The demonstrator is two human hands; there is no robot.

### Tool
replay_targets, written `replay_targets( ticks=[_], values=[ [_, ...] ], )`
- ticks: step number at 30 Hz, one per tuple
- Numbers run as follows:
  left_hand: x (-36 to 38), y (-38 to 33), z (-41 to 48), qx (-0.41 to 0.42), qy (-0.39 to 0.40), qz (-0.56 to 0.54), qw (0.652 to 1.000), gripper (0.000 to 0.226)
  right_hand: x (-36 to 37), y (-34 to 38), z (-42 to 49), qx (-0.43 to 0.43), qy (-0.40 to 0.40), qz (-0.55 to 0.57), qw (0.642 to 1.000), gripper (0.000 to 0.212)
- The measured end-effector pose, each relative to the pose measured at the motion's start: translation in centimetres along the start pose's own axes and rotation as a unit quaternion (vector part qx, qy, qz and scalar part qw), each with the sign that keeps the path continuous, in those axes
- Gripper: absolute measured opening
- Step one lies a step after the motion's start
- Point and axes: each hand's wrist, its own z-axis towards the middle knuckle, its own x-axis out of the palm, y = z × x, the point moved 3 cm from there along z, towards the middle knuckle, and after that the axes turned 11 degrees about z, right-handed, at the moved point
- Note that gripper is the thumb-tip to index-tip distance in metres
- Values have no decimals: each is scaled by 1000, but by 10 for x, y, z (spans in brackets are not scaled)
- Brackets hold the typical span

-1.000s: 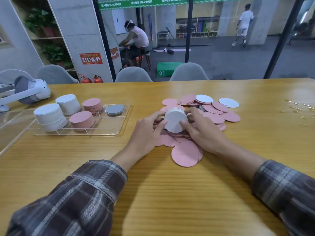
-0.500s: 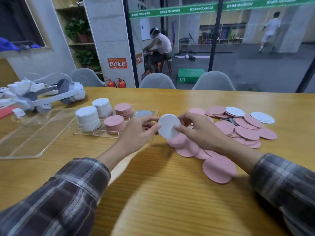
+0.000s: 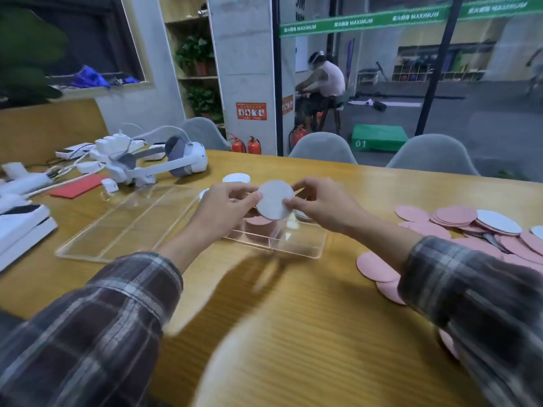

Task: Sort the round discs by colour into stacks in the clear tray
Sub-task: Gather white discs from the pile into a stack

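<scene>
While the fingertips (image 3: 256, 198) of the left hand (image 3: 226, 207) pinch the left edge of a white disc (image 3: 274, 199), the thumb and forefinger of the right hand (image 3: 326, 208) pinch its right edge. The fingers of both hands are curled and closed on it. The disc is held in the air, tilted, with its face toward the camera. I cannot tell if it is one disc or a thin stack.

Just under it lies the clear tray (image 3: 293, 250). A pink stack (image 3: 258, 221) sits in the compartment below the disc, and a white stack (image 3: 236, 178) stands in a far compartment behind the left hand. A second clear tray (image 3: 132, 224) lies just beside it on the left.

Well apart to the right, a loose pile (image 3: 452, 215) of pink discs and a few white ones lies on the wooden table (image 3: 293, 333). A white headset (image 3: 185, 160) rests at the far left.
</scene>
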Motion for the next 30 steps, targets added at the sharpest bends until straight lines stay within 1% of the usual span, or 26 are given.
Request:
replay_targets(
  ticks=[3, 6, 10, 16, 19, 25, 27, 30],
  values=[
    [-19, 9, 21, -7, -27, 7, 1000, 10, 17, 6, 30, 5, -10, 30, 999, 31],
    [-33, 19, 46, -18, -33, 28, 999, 12, 30, 10, 62, 9, -11, 44, 999, 26],
    [-45, 33, 81, -45, -55, 61, 996, 16, 44, 12, 102, 19, 4, 51, 998, 32],
    [-49, 51, 121, -92, -59, 103, 989, 25, 67, 2, 149, 70, 23, 77, 994, 29],
    [-49, 58, 131, -102, -63, 122, 985, 24, 77, -6, 162, 87, 28, 90, 992, 28],
    [-47, 69, 140, -116, -51, 165, 978, 30, 86, -18, 167, 108, 33, 73, 991, 27],
    [-45, 70, 140, -119, -42, 170, 977, 29, 86, -20, 167, 111, 28, 67, 991, 30],
    [-41, 76, 141, -131, -22, 169, 977, 33, 86, -24, 167, 111, 36, 70, 991, 42]
  ],
)
